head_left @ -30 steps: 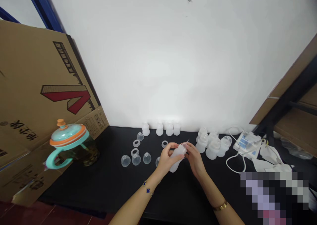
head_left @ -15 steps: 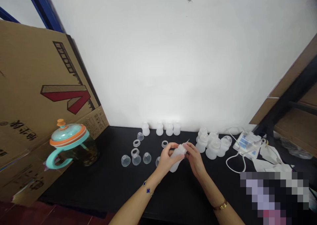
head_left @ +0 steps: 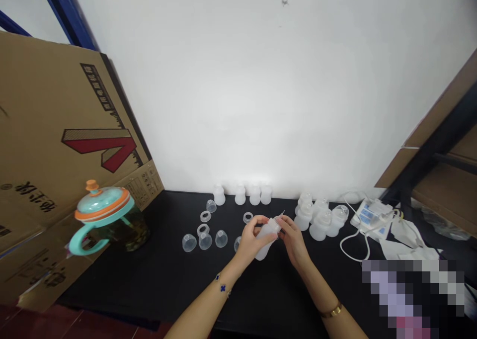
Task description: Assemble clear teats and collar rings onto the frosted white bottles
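A translucent white baby bottle [head_left: 264, 249] is tilted in front of me, its neck up and to the right. My left hand [head_left: 250, 239] is closed around its upper body. At the bottle's top, my right hand [head_left: 292, 232] pinches a pale collar with a thin pointed tip [head_left: 282, 213]; the fingers partly hide this piece. Left of my hands lie several clear domed caps [head_left: 221, 238] and white rings [head_left: 205, 216]. One ring [head_left: 248, 217] lies just behind my left hand. Several bottle bodies [head_left: 240, 195] stand along the wall.
Several capped baby bottles [head_left: 320, 224] stand to the right on the black table [head_left: 156, 284]. Beyond them lie a white cable [head_left: 354, 252], a white and blue box [head_left: 372, 217] and papers. A teal and orange jug [head_left: 108, 219] stands left by a large cardboard box [head_left: 44, 130].
Almost nothing differs. Both hands keep their hold on the bottle and its top, with only a very slight shift of the fingers.
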A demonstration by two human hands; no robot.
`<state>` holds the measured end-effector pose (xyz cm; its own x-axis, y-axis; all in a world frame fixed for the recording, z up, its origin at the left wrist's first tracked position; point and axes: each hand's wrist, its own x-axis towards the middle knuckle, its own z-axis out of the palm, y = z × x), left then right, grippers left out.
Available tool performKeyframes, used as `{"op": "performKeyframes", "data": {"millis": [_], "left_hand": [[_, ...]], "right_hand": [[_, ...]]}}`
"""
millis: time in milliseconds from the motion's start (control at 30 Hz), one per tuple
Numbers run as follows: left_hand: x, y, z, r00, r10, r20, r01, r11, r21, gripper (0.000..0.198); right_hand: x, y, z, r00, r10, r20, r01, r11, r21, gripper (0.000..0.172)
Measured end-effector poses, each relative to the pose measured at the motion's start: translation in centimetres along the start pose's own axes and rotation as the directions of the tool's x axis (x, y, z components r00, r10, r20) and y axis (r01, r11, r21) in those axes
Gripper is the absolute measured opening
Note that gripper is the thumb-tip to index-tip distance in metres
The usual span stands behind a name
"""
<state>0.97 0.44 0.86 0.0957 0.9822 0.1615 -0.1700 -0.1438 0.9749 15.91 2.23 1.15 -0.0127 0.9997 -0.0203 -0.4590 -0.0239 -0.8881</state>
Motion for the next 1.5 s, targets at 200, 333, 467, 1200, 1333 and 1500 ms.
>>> {"op": "performKeyframes", "data": {"millis": [200,333,467,1200,1333,1500], "left_hand": [[-0.04,0.27,0.08,1.000,-0.010,-0.003,0.010,1.000,0.004,0.047],[-0.02,0.37,0.11,1.000,-0.015,0.000,0.015,1.000,0.001,0.047],[-0.01,0.42,0.09,1.000,-0.013,-0.004,0.013,1.000,-0.008,0.046],[0.03,0.16,-0.02,1.000,-0.009,-0.008,0.009,1.000,-0.009,0.050],[-0.02,0.25,0.07,1.000,-0.011,-0.015,0.011,1.000,-0.009,0.051],[-0.03,0.29,0.09,1.000,-0.011,-0.014,0.011,1.000,-0.011,0.050]], "right_hand": [[0.15,0.19,-0.16,1.000,-0.003,-0.004,0.003,1.000,-0.008,0.031],[0.06,0.15,-0.14,1.000,-0.001,0.003,0.001,1.000,-0.013,0.029],[0.08,0.13,-0.13,1.000,0.006,0.014,-0.006,1.000,-0.011,0.029],[0.07,-0.03,-0.12,1.000,0.011,0.029,-0.010,0.999,-0.034,0.030],[0.00,-0.15,-0.01,1.000,0.012,0.022,-0.011,0.999,-0.043,0.028],[0.02,-0.13,0.06,1.000,0.008,0.009,-0.007,0.999,-0.031,0.029]]}}
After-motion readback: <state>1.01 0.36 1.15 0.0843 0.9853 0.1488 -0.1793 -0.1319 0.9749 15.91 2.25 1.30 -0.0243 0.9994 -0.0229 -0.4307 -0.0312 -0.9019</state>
